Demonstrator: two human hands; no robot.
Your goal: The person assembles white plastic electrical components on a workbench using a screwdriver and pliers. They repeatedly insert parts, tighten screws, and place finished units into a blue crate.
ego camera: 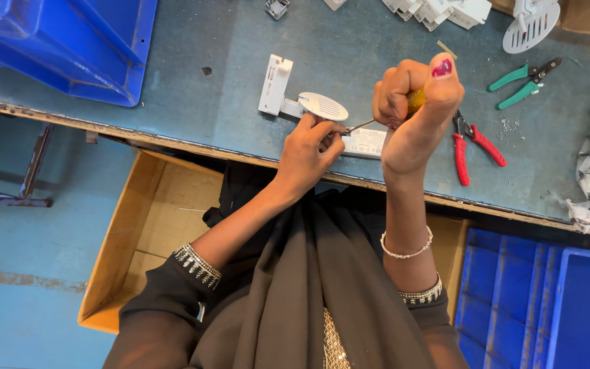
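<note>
My right hand [414, 109] is closed around a yellow-handled screwdriver [416, 100], its thin metal shaft [361, 126] pointing left. My left hand [311, 147] pinches a white plastic device [322, 106] with a round slotted grille, right where the screwdriver tip meets it. The device's long white body [274, 85] lies on the blue-grey workbench [240, 82]. A white rectangular part [367, 141] sits just under the shaft, near the bench's front edge.
Red-handled pliers [474, 147] lie right of my right hand, green-handled pliers [524, 82] further back. More white parts [438, 10] and a round grille [530, 27] sit at the back. Blue bins [69, 41] [548, 301] and a cardboard box [138, 232] flank me.
</note>
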